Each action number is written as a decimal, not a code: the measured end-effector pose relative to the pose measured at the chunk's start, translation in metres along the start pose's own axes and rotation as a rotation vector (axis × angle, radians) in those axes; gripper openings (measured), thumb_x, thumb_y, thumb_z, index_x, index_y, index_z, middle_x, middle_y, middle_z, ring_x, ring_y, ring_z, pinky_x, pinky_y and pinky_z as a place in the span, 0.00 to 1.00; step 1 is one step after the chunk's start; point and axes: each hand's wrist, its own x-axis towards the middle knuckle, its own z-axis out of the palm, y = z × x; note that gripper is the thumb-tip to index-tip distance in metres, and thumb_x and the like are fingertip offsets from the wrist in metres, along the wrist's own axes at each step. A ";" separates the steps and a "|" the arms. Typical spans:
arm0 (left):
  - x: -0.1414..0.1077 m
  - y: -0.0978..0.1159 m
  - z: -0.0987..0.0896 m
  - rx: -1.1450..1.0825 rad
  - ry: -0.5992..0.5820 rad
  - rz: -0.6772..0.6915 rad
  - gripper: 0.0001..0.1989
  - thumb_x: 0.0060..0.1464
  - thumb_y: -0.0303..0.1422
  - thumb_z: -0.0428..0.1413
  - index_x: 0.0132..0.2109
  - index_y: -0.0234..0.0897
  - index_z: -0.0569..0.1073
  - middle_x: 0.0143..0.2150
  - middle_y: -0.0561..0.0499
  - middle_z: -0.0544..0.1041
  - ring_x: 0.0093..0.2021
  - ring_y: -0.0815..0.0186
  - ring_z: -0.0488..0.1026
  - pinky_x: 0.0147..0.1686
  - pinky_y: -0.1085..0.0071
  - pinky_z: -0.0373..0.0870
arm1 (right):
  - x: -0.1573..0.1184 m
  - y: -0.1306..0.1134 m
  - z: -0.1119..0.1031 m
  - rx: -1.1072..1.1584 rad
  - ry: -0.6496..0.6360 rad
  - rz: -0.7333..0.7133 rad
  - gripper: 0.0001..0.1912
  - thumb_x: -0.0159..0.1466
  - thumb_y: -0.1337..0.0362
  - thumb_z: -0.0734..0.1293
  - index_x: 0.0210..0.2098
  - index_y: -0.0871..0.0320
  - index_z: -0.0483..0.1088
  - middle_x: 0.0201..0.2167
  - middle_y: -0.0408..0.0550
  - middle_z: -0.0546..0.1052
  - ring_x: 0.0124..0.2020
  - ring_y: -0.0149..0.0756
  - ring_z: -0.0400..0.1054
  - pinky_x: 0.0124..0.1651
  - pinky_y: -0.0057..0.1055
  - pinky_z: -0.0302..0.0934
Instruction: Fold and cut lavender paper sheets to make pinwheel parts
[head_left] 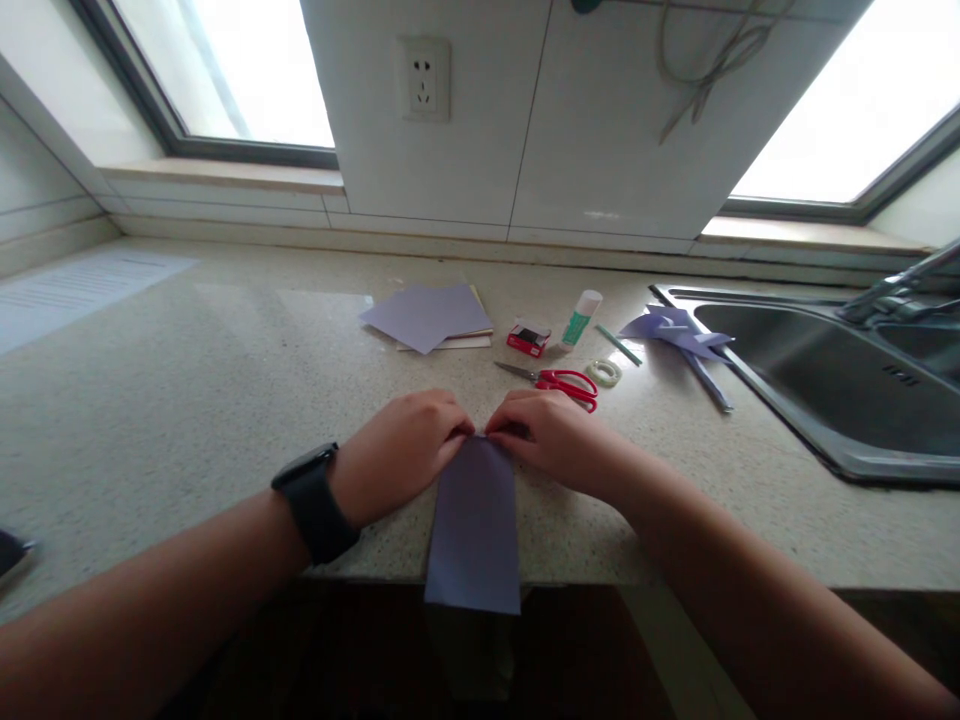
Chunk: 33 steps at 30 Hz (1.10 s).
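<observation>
both hands, left hand [401, 445] and right hand [551, 435], pinch the far edge of the lilac paper strip [474, 525].

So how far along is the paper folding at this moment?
Done: one purple paper pinwheel already lies finished beside the sink. In hand: the left hand and right hand pinch the far end of a purple paper strip that overhangs the counter edge. Left: the scissors, glue stick and tape roll lie unheld, and spare paper sheets sit behind.
</observation>
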 end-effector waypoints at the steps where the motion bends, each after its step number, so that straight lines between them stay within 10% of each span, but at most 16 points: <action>1: 0.001 0.000 0.000 -0.006 0.000 -0.008 0.09 0.61 0.25 0.56 0.40 0.37 0.81 0.37 0.49 0.79 0.39 0.62 0.76 0.42 0.66 0.69 | 0.001 0.000 -0.001 0.013 -0.008 0.020 0.05 0.63 0.71 0.69 0.37 0.59 0.79 0.34 0.47 0.80 0.36 0.35 0.72 0.40 0.29 0.61; 33: -0.006 0.014 0.006 0.311 0.038 0.074 0.08 0.61 0.22 0.52 0.35 0.34 0.72 0.35 0.46 0.75 0.38 0.57 0.71 0.39 0.61 0.71 | 0.003 -0.007 0.001 -0.128 0.004 -0.076 0.07 0.61 0.78 0.68 0.30 0.62 0.72 0.31 0.46 0.74 0.34 0.33 0.66 0.39 0.28 0.58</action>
